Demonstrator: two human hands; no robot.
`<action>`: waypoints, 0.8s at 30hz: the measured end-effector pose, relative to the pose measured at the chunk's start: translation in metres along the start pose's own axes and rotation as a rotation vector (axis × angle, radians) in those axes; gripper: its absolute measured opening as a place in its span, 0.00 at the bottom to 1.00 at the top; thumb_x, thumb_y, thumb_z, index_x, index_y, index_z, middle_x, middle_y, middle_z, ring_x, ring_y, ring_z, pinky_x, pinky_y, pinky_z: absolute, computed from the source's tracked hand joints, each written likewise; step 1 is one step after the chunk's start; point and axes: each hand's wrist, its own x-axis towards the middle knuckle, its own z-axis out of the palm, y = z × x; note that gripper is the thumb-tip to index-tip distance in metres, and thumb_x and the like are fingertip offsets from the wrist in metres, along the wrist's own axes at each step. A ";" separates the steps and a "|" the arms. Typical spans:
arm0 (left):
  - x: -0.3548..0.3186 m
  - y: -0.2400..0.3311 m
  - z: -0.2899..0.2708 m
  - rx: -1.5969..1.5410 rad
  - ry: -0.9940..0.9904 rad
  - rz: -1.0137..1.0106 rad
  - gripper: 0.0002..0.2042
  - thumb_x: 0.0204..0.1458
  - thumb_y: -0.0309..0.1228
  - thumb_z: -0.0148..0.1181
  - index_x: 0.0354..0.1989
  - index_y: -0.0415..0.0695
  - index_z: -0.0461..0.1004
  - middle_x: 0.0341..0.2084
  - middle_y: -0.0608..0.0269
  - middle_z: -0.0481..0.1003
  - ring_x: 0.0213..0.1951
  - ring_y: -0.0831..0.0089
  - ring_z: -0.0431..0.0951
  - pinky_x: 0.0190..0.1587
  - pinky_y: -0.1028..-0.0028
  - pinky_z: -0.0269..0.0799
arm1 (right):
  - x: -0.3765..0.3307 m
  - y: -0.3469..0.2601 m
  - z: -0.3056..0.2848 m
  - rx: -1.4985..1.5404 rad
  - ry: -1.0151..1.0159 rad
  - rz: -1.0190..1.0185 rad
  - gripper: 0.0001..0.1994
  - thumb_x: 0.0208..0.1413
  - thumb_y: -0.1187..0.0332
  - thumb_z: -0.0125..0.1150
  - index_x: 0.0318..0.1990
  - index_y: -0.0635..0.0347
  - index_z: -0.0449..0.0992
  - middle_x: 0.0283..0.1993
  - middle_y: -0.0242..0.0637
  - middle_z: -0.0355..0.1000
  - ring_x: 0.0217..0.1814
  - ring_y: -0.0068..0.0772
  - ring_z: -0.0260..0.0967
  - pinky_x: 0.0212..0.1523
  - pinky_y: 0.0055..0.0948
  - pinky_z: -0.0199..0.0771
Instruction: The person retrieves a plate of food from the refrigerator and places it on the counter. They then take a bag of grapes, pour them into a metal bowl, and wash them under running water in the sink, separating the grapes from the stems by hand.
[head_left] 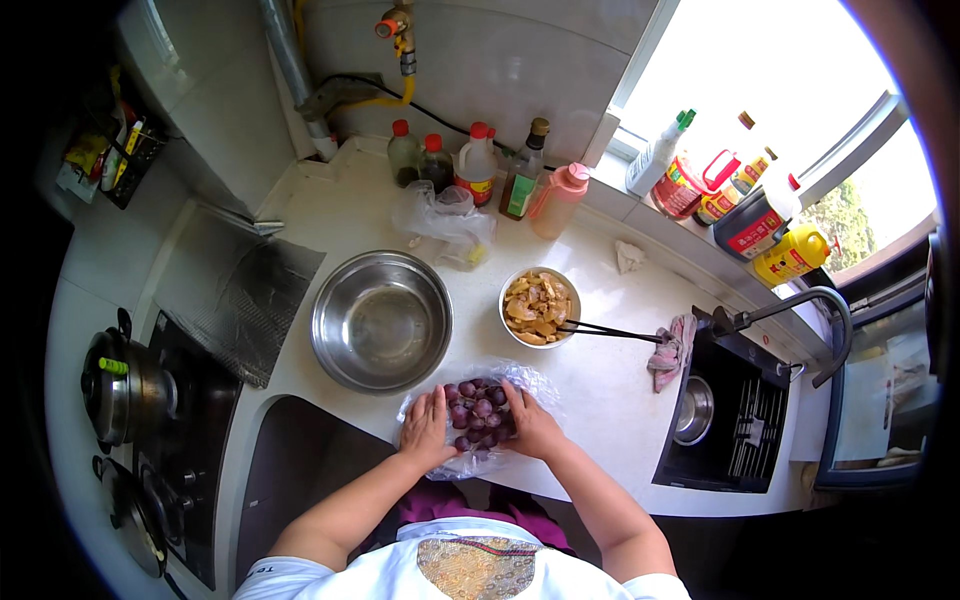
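A bunch of dark red-purple grapes (478,412) lies on a clear plastic bag (545,388) near the counter's front edge. My left hand (425,432) rests along the left side of the grapes, its fingers stretched forward over the plastic. On the opposite side, my right hand (533,424) lies against the grapes and bag with its fingers extended. Just beyond my left hand stands a wide stainless steel basin (382,320) with nothing visible in it. A white bowl (541,343) of sliced brown food sits past my right hand, with dark chopsticks (620,332) leaning out of it.
Bottles (478,165) and a pink-lidded jug (560,203) line the back wall beside a crumpled plastic bag (448,222). At right are a cloth (673,352) and a dark sink (745,465) with a curved faucet (845,330). A stove (180,440) with pots is at left.
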 end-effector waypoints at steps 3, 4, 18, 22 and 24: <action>-0.002 0.001 -0.013 -0.028 -0.024 0.033 0.55 0.31 0.38 0.73 0.66 0.36 0.40 0.61 0.41 0.52 0.62 0.49 0.53 0.62 0.58 0.51 | -0.005 -0.003 -0.007 0.140 -0.093 0.061 0.51 0.36 0.71 0.69 0.68 0.50 0.42 0.55 0.54 0.61 0.54 0.55 0.64 0.51 0.40 0.69; -0.004 0.007 -0.023 -0.029 0.022 0.098 0.48 0.33 0.37 0.71 0.63 0.37 0.47 0.59 0.43 0.55 0.61 0.50 0.55 0.61 0.59 0.53 | -0.008 -0.003 -0.011 0.092 -0.074 0.075 0.45 0.38 0.73 0.67 0.66 0.50 0.48 0.53 0.52 0.64 0.53 0.54 0.65 0.50 0.39 0.70; 0.057 0.013 -0.017 0.020 0.295 0.399 0.06 0.45 0.28 0.52 0.25 0.45 0.76 0.30 0.62 0.71 0.39 0.62 0.69 0.42 0.64 0.66 | -0.023 -0.020 0.007 -0.252 0.202 0.273 0.06 0.47 0.72 0.54 0.33 0.57 0.75 0.32 0.45 0.70 0.38 0.47 0.70 0.38 0.42 0.71; 0.066 0.017 -0.014 0.118 0.256 0.347 0.06 0.45 0.29 0.52 0.23 0.45 0.76 0.30 0.60 0.71 0.40 0.61 0.70 0.41 0.63 0.66 | -0.026 -0.036 0.008 -0.200 0.358 0.243 0.04 0.45 0.72 0.56 0.29 0.60 0.73 0.32 0.44 0.70 0.37 0.47 0.70 0.36 0.40 0.72; 0.070 0.018 -0.015 0.135 0.231 0.332 0.06 0.45 0.30 0.52 0.22 0.45 0.77 0.30 0.60 0.71 0.40 0.61 0.70 0.41 0.63 0.66 | -0.028 -0.040 0.009 -0.144 0.432 0.150 0.04 0.44 0.72 0.57 0.28 0.59 0.71 0.32 0.43 0.70 0.37 0.47 0.69 0.36 0.39 0.72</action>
